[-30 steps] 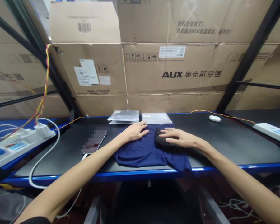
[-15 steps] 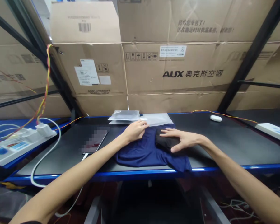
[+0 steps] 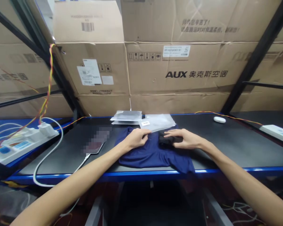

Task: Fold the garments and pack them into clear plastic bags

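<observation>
My left hand (image 3: 138, 138) is closed in a pinch at the near edge of a frosted plastic bag (image 3: 161, 121) with a small white label, above a dark blue garment (image 3: 143, 158). My right hand (image 3: 187, 139) has its fingers and thumb closed around a black folded cloth (image 3: 164, 140), which rests on the right part of the blue garment. The garment lies rumpled on the table, one corner hanging over the front edge. Part of the black cloth is hidden by my right fingers.
More frosted bags (image 3: 126, 116) lie stacked at the back. A phone (image 3: 97, 146) with a white charging cable is on the left. Power strips (image 3: 25, 142) stand at the left, with another power strip (image 3: 278, 133) at the right. A white case (image 3: 219, 119) sits near the back right. Cardboard (image 3: 179, 84) closes off the rear.
My left hand has drawn the labelled frosted bag slightly toward me. My right fingers, spread over the black cloth before, have closed around it and bunched it up.
</observation>
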`<state>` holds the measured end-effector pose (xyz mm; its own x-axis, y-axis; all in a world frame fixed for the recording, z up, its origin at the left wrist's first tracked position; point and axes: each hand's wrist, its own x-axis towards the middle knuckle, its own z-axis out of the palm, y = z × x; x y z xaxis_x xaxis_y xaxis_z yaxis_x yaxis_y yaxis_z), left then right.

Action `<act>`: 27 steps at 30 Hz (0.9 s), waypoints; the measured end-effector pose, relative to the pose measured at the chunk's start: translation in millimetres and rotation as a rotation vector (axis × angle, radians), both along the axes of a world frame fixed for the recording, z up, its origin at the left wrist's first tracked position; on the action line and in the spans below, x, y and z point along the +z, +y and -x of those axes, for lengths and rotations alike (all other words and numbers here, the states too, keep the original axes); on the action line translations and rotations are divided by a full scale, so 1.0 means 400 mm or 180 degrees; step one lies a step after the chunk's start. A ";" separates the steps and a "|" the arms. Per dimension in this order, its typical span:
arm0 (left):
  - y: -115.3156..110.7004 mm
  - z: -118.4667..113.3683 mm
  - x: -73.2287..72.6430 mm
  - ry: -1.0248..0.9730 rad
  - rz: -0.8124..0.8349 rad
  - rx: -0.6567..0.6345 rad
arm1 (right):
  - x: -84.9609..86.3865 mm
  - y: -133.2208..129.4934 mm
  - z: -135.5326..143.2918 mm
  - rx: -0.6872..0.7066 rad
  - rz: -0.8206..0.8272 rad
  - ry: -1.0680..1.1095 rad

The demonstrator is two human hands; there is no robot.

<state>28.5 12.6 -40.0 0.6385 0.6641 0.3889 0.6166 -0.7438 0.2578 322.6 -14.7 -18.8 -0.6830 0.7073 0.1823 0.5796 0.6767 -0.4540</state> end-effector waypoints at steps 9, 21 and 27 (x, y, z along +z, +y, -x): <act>0.003 -0.005 0.018 -0.0204 -0.0253 0.1061 | -0.016 -0.005 0.010 -0.0028 -0.0382 0.0312; 0.013 -0.004 0.001 -0.0201 -0.0478 0.0898 | -0.004 -0.024 0.008 -0.0248 -0.0618 0.0798; 0.015 -0.008 -0.013 -0.0227 -0.0513 0.0783 | 0.002 -0.012 0.061 0.0248 -0.0862 0.0820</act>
<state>31.7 18.7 -45.4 0.4333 0.7215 0.5401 0.7680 -0.6092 0.1976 298.1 -19.5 -18.1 -0.6402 0.5578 0.5282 0.4119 0.8296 -0.3769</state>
